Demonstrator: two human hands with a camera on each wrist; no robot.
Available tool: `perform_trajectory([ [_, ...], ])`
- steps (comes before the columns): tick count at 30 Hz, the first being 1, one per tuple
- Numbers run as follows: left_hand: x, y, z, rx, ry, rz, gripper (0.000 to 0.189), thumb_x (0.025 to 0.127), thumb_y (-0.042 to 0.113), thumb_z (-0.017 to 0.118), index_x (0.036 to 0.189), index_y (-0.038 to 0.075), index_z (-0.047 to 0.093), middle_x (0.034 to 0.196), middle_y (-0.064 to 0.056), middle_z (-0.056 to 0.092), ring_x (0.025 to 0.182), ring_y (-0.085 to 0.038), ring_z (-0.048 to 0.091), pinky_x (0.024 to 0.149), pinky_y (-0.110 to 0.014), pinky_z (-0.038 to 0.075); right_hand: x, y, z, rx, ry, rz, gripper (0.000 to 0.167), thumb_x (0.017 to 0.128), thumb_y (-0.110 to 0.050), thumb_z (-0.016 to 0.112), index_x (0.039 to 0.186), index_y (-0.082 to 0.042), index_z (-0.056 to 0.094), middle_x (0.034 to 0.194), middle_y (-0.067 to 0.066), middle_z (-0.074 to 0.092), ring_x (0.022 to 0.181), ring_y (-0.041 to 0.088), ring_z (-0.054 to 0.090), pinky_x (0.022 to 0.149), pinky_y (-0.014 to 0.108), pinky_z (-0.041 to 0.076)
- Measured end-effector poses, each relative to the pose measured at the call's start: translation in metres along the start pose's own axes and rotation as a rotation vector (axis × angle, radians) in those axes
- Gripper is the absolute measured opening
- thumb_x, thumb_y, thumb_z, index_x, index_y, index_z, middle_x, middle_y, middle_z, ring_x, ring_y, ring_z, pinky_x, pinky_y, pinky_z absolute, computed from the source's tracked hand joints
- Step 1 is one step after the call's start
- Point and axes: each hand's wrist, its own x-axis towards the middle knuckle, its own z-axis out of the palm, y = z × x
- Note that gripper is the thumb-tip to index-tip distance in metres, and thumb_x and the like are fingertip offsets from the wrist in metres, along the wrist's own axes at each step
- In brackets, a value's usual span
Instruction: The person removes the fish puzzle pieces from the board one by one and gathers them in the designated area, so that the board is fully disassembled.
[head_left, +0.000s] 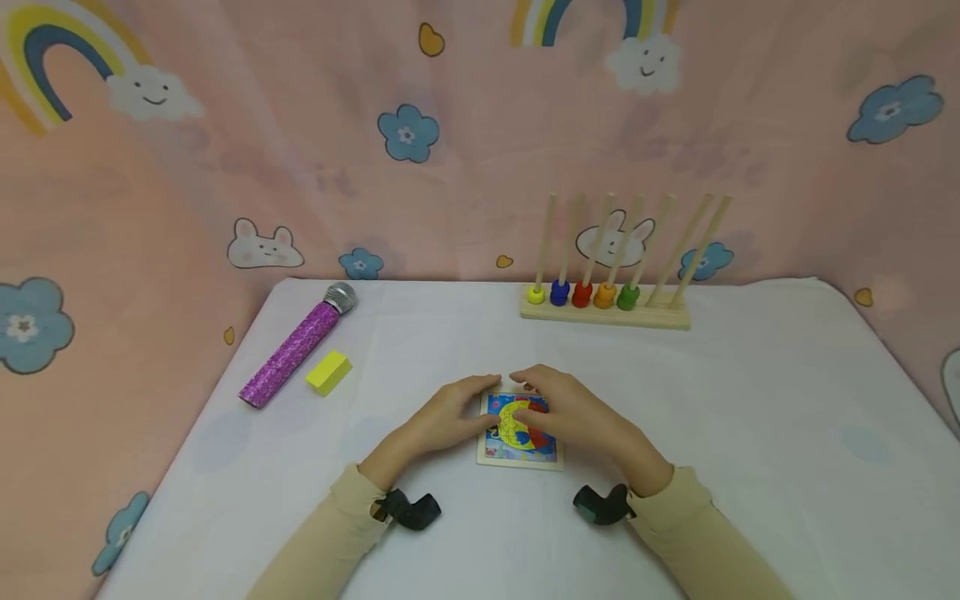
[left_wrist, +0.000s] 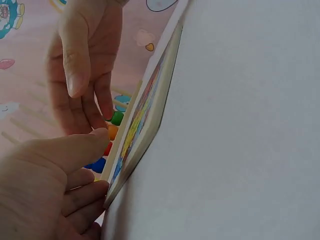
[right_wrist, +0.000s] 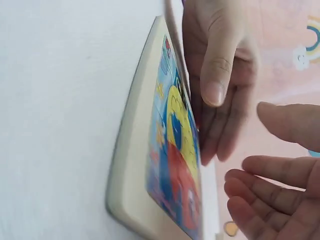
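A small jigsaw puzzle in a pale wooden frame [head_left: 517, 437] lies flat on the white table, showing a yellow crescent moon with red and blue. Beside its left edge is my left hand [head_left: 446, 414], fingers loosely bent, with the fingertips right at the frame's edge in the left wrist view. My right hand [head_left: 577, 408] arches over the puzzle's right side, its thumb overlapping the picture in the head view. In the right wrist view the right fingers [right_wrist: 265, 180] are relaxed and spread from the thumb, with nothing between them.
At the back right stands a wooden peg rack [head_left: 603, 315] with coloured beads low on several of its upright pegs. A glittery purple microphone [head_left: 292, 352] lies at the left, with a yellow block [head_left: 328, 372] beside it. A pink patterned cloth [head_left: 465, 192] hangs behind the table.
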Motion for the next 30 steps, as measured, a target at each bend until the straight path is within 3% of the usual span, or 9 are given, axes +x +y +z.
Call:
perform_trajectory([
  [4, -0.001, -0.005, 0.006, -0.007, 0.040, 0.033, 0.058, 0.089, 0.031, 0.066, 0.139, 0.008, 0.047, 0.144, -0.011, 0.046, 0.135, -0.025, 0.041, 0.111, -0.040, 0.035, 0.008, 0.006, 0.011, 0.065, -0.025, -0.018, 0.045, 0.087, -0.021, 0.068, 0.126, -0.002, 0.056, 0.120, 0.009, 0.060, 0.104, 0.021, 0.058, 0.095, 0.041, 0.050],
  [8, -0.001, -0.006, 0.009, 0.035, 0.053, 0.052, 0.057, 0.089, 0.031, 0.066, 0.139, 0.009, 0.048, 0.145, -0.010, 0.045, 0.137, -0.024, 0.039, 0.112, -0.039, 0.034, 0.011, 0.013, 0.020, 0.057, 0.003, -0.045, 0.040, 0.087, -0.021, 0.069, 0.122, -0.003, 0.059, 0.115, 0.007, 0.058, 0.099, 0.018, 0.054, 0.092, 0.040, 0.050],
  [17, 0.001, -0.005, 0.010, 0.109, 0.080, 0.048, 0.058, 0.089, 0.034, 0.067, 0.137, 0.006, 0.050, 0.144, -0.008, 0.046, 0.138, -0.022, 0.037, 0.111, -0.039, 0.035, 0.018, 0.021, 0.035, 0.016, 0.091, -0.090, 0.034, 0.085, -0.020, 0.070, 0.115, -0.007, 0.061, 0.112, 0.005, 0.052, 0.101, 0.016, 0.051, 0.094, 0.040, 0.048],
  [30, 0.001, -0.006, 0.010, 0.113, 0.071, 0.025, 0.061, 0.087, 0.037, 0.068, 0.138, 0.008, 0.050, 0.145, -0.007, 0.045, 0.138, -0.021, 0.037, 0.111, -0.038, 0.035, 0.020, 0.021, 0.037, 0.012, 0.086, -0.081, 0.032, 0.084, -0.017, 0.070, 0.113, -0.007, 0.061, 0.112, 0.006, 0.050, 0.102, 0.019, 0.049, 0.095, 0.041, 0.047],
])
